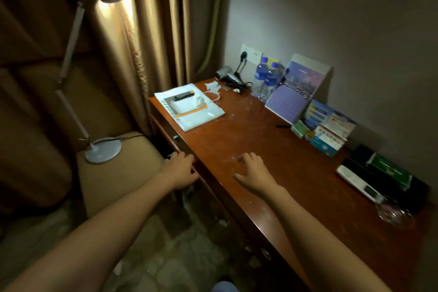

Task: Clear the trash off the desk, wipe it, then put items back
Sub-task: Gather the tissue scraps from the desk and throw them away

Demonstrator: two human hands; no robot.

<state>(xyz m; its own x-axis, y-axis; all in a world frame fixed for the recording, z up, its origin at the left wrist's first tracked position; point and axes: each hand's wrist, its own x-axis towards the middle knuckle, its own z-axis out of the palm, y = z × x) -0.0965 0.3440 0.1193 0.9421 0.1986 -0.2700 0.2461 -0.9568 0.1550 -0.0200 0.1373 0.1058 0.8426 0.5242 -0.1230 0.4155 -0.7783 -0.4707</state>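
The left hand point(181, 168) sits at the counter's point(248, 149) front edge at about 8 o'clock of the view, cupped just below the lip; its grip is loose and holds nothing I can see. The right hand point(254, 173) lies on the top near 6 o'clock, fingers spread and relaxed over pale crumbs point(231, 157), its grip open as well. I judge the pairing as a sweep: 1 hand pushes the bits, the other waits to catch them.

The trash sits mostly toward 11 o'clock: crumpled white scraps point(213, 87) lie beside a flat white paper bag point(189, 106), and small specks are scattered across the red-brown wood between there and the right hand. The surface looks glossy but smeared, not yet wiped.

Things likely meant to stay line the wall from 12 to 3 o'clock: a hair dryer point(224, 72), 2 water bottles point(266, 78), a standing purple brochure point(296, 92), card boxes point(324, 133), a black tray point(384, 173) and a glass point(392, 211). A desk lamp point(104, 149) stands on a padded seat at 9 o'clock.
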